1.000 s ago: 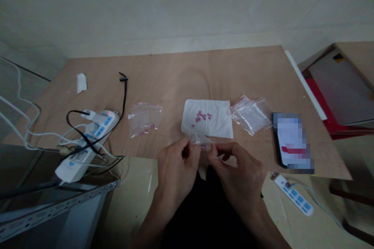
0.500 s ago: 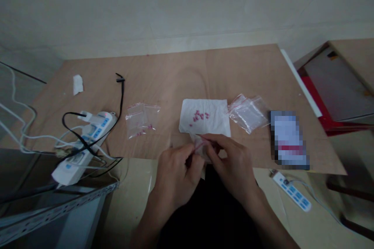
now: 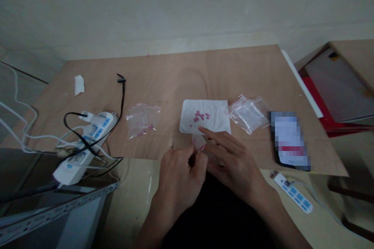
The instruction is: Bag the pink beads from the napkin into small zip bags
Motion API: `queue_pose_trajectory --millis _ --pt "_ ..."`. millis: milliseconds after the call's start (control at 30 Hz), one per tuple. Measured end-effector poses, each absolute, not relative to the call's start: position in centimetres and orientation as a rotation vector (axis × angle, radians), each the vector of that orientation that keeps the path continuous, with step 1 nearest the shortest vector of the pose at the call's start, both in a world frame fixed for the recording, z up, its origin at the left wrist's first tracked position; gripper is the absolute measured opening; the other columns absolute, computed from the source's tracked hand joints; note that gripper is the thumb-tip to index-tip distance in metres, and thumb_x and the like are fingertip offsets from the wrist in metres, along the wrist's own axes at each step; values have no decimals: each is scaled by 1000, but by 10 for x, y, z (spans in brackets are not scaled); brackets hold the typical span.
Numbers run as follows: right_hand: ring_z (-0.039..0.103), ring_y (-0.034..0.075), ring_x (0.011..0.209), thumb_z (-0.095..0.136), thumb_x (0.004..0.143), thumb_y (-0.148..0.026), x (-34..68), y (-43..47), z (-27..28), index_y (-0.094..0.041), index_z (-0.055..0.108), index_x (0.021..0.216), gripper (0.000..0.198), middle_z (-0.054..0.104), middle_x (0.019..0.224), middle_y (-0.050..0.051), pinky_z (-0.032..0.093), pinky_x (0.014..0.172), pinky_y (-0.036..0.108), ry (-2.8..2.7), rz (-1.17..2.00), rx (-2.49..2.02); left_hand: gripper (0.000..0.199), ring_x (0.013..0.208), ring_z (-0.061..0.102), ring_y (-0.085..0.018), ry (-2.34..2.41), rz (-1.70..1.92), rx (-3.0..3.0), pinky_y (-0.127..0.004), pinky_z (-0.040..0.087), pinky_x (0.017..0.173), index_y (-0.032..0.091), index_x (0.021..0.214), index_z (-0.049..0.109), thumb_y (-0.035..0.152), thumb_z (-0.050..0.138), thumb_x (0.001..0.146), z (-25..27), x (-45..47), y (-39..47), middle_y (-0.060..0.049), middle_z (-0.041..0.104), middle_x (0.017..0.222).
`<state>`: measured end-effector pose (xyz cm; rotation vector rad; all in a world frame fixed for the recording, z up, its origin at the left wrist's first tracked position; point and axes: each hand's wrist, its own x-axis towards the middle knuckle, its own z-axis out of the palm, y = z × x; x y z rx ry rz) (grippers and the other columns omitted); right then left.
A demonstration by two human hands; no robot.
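The left hand (image 3: 181, 177) pinches a clear zip bag (image 3: 198, 141) beside the right hand (image 3: 236, 163), near pinkish-red pieces (image 3: 202, 117) on a white sheet (image 3: 218, 113).

You are wearing black clothing (image 3: 216, 218), and your two forearms (image 3: 160, 214), left hand (image 3: 181, 173) and right hand (image 3: 236, 167) are bare.

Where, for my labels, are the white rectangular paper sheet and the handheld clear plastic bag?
White rectangular paper sheet (image 3: 219, 114), head view: bare right side.
Handheld clear plastic bag (image 3: 198, 140), head view: far end.

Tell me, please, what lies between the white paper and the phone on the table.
In the head view, a pile of clear plastic bags lies between the white paper and the phone.
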<state>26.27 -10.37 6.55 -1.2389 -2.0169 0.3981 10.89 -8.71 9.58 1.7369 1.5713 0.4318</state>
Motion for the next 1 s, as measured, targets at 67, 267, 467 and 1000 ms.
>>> queue_pose_trajectory --millis 67,267,467,1000 --pt "64 24 110 64 80 -15 267 -105 68 -22 57 91 15 64 129 10 56 88 42 -1925 595 -1178 32 49 44 -12 1564 414 1704 -28 26 54 19 51 47 31 42 80 98 107 -85 2 45 48" --pt "50 27 132 86 62 -37 277 -99 60 -27 35 140 94 51 143 14 46 106 46 -1864 989 -1053 32 52 46 -13 1439 385 1585 -28 26 53 19 48 41 30 36 78 103 102 -76 1 44 49" --pt "61 24 116 84 67 -33 274 -90 51 -26 60 119 57 67 115 8 51 98 42 -1683 1038 -926 32 50 36 -11 1398 429 1536 -28 21 50 20 49 36 31 37 78 103 100 -73 3 34 49" --pt "69 21 78 69 82 -36 288 -41 92 -12 69 103 31 73 87 10 54 67 32 -2399 391 -969 32 71 64 -17 956 929 242 -28 50 63 15 79 61 38 40 88 55 136 -53 -7 64 72"
